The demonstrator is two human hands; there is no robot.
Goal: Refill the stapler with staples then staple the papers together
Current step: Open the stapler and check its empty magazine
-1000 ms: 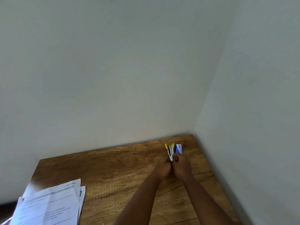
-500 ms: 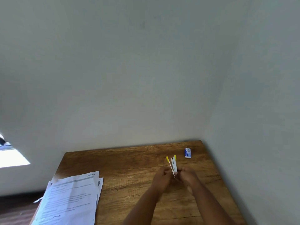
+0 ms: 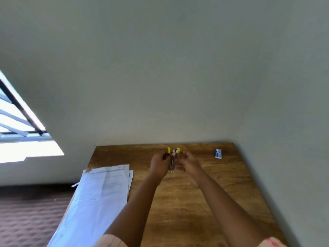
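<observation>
Left hand point(image 3: 160, 164) clamps stapler point(image 3: 173, 160), hinged open, above tabletop point(image 3: 195, 202) near far edge; right hand point(image 3: 188, 163) loosely curled beside it, grip unclear. Stapler likely small, rigid, light; hold by base. Papers point(image 3: 99, 193) overhang left edge; staple box point(image 3: 218, 153) at far right corner.

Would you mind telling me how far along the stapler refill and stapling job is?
Done: nothing clearly. In hand: both the left hand and right hand hold the opened stapler; whether staples are loaded is unclear. Left: the papers lie untouched; the staple box sits aside.
</observation>
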